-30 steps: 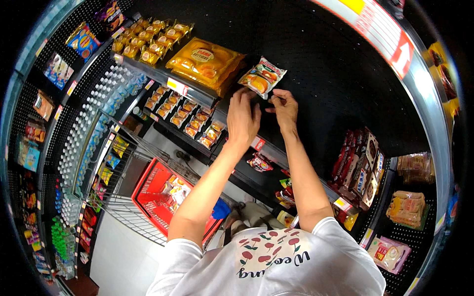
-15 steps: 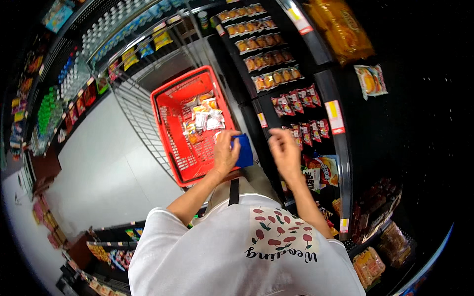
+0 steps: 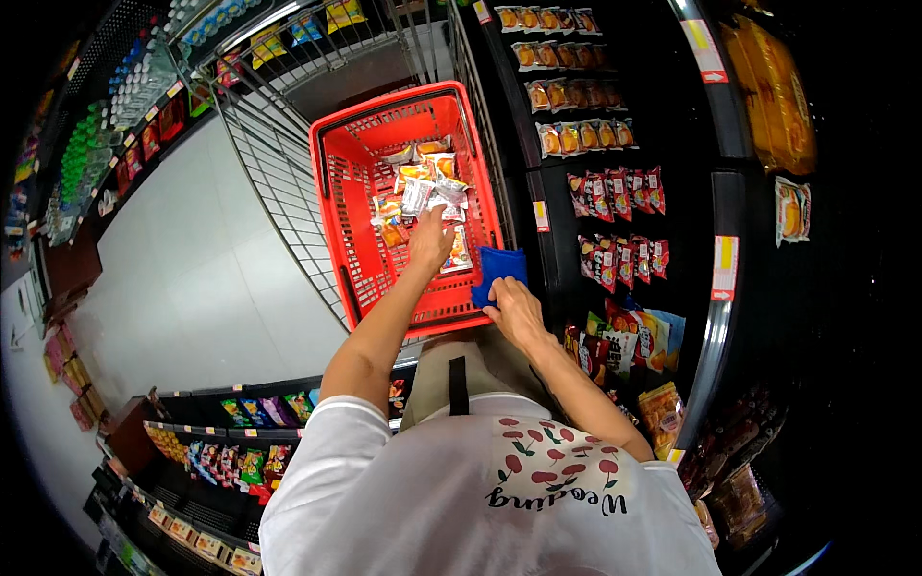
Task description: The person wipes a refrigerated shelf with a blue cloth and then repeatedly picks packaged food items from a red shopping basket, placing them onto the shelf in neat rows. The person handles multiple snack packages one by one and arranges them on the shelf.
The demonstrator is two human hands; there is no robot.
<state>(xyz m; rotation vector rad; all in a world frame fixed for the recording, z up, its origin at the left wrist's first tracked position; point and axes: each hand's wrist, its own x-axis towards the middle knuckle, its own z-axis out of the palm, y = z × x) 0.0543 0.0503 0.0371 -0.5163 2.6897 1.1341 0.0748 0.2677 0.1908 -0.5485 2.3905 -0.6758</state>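
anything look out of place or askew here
One stray snack pack lies on the upper shelf beside the large yellow bag, unlike the neat rows below. The packs in the red basket lie jumbled; nothing looks spilled.

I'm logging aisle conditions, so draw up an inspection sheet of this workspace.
Surface: black shelf edge beside pale floor.
Job's things: red basket at the wire cart, holding wrapped packets.
Clutter: packets overlap in a loose pile; blue cloth-like piece at the basket's near right corner.
Left hand: inside the basket, at the packets; grip unclear.
Right hand: at the blue piece; grip unclear.
Cables: nothing seen.
Surroundings: snack rows at right, bottles at far left.
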